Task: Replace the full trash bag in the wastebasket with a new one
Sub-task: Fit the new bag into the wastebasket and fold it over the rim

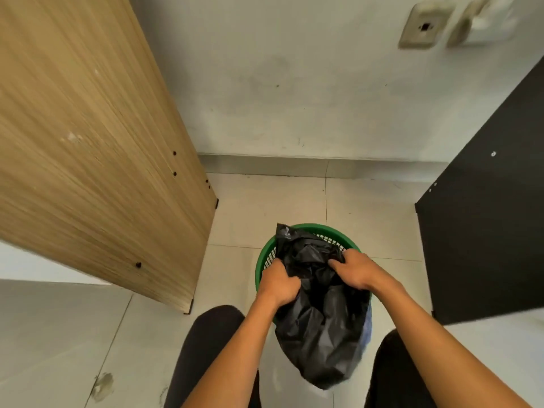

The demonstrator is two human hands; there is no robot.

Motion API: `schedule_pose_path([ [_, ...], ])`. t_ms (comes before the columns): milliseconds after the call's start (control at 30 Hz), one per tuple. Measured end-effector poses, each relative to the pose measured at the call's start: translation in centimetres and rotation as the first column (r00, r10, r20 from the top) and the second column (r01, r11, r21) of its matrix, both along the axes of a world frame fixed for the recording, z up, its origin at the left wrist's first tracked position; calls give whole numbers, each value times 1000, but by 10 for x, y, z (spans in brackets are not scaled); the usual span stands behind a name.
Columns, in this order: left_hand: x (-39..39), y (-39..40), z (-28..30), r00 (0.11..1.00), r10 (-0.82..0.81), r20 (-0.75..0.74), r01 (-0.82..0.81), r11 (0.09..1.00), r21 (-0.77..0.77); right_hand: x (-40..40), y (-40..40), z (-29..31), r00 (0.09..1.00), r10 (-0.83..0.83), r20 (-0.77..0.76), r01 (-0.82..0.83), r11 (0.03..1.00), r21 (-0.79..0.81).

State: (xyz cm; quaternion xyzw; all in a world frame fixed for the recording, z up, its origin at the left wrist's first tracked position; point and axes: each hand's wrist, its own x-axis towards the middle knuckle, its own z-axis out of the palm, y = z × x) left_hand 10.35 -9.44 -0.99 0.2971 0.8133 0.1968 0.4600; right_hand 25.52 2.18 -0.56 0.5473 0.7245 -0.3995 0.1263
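A round green mesh wastebasket [321,229] stands on the tiled floor between my knees. A crumpled black trash bag [321,319] fills its mouth and hangs out over the near rim toward me. My left hand [278,285] grips the bag's left edge at the rim. On the right, my right hand [357,270] is closed on the bag's plastic. Most of the basket's near side is hidden behind the bag and my arms. Something blue shows at the bag's right edge, too little to identify.
A light wooden cabinet side [97,148] rises close on the left. A black furniture panel [485,231] stands on the right. The white wall with a skirting strip [294,164] lies just behind the basket. My dark-trousered knees frame the bottom of the view.
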Motion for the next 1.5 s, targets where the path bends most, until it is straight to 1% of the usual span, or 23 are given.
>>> schedule_pose_path([
  [33, 1, -8, 5, 1000, 6, -25, -4, 998, 64, 8, -4, 2, 998, -31, -51, 34, 999, 42],
  [133, 0, -25, 13, 997, 78, -5, -74, 962, 262, 26, -13, 8, 968, -81, -237, 129, 972, 194],
  [233, -3, -38, 17, 983, 185, 21, -178, 902, 394, 40, -16, 11, 923, -164, -349, 263, 930, 258],
  [367, -11, -48, 17, 924, 319, 212, -381, 830, 409, 56, -14, 10, 899, -236, -369, 322, 927, 194],
  [500, -28, -46, 17, 878, 290, 381, -442, 796, 412, 59, -11, 12, 894, -264, -361, 335, 930, 151],
  [567, -38, -43, 22, 848, 224, 481, -431, 819, 379, 58, -7, 17, 928, -227, -295, 280, 948, 151],
  [633, -50, -35, 23, 825, 182, 535, -414, 839, 353, 53, 6, 25, 983, -124, -134, 158, 945, 287],
  [667, -55, -31, 23, 833, 172, 527, -396, 849, 349, 47, 14, 31, 992, -72, -101, 106, 915, 388],
  [700, -59, -25, 23, 850, 159, 503, -369, 861, 351, 39, 24, 39, 989, -3, -145, 73, 872, 485],
  [733, -59, -21, 25, 868, 147, 474, -342, 870, 355, 28, 33, 49, 965, 95, -246, 54, 843, 535],
  [767, -60, -16, 24, 884, 139, 446, -320, 876, 361, 14, 44, 56, 918, 196, -343, 13, 853, 522],
  [800, -59, -13, 23, 894, 135, 426, -308, 878, 368, -4, 54, 61, 875, 261, -408, -63, 897, 438],
  [833, -58, -11, 22, 898, 139, 419, -310, 874, 374, -25, 63, 61, 856, 283, -432, -161, 941, 297],
  [867, -57, -11, 21, 897, 141, 420, -315, 869, 381, -47, 71, 60, 872, 288, -395, -254, 957, 138],
  [933, -57, -12, 20, 889, 154, 431, -339, 853, 396, -86, 82, 51, 920, 357, -163, -378, 916, -131],
  [1000, -58, -13, 18, 874, 178, 452, -380, 830, 408, -110, 89, 33, 913, 408, 21, -383, 872, -306],
  [1100, -57, -13, 13, 845, 211, 491, -439, 798, 412, -122, 94, 3, 890, 433, 142, -362, 862, -355],
  [1167, -56, -13, 8, 832, 224, 508, -461, 789, 407, -120, 93, -16, 869, 439, 228, -301, 835, -460],
  [1233, -54, -13, 6, 824, 233, 516, -472, 787, 397, -117, 91, -32, 863, 454, 222, -259, 774, -578],
  [1300, -52, -12, 7, 819, 252, 515, -486, 783, 389, -115, 89, -27, 883, 442, 158, -281, 767, -578],
  [1400, -52, -9, 12, 813, 291, 504, -515, 765, 388, -101, 100, 4, 935, 355, 17, -311, 840, -444],
  [1433, -53, -7, 15, 813, 301, 499, -520, 762, 387, -91, 105, 19, 933, 360, -12, -334, 851, -405],
  [1500, -56, -2, 19, 817, 303, 491, -516, 764, 388, -63, 115, 41, 887, 462, 4, -439, 846, -303],
])
